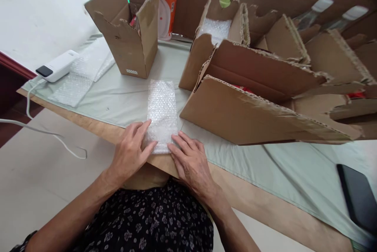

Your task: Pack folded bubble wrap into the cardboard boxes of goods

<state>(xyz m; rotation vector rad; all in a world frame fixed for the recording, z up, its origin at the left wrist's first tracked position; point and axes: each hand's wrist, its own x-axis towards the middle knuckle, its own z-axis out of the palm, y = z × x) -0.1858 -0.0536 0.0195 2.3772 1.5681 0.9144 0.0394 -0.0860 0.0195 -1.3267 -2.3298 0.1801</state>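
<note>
A strip of bubble wrap (161,106) lies flat on the pale green cloth (118,98), its near end folded into a thicker band by the table's front edge. My left hand (130,149) rests at the left side of that folded end, fingers apart and touching the wrap. On the right side, my right hand (190,155) lies with its fingertips on the fold, fingers spread. Neither hand is closed around anything. Whether something lies inside the folded end cannot be made out.
An open cardboard box (129,51) stands behind, beside an orange bottle (168,0). Divided cardboard compartments (250,114) fill the right back. More bubble wrap (72,87) and a white device (60,65) with a cable lie left; a black phone (357,197) lies right.
</note>
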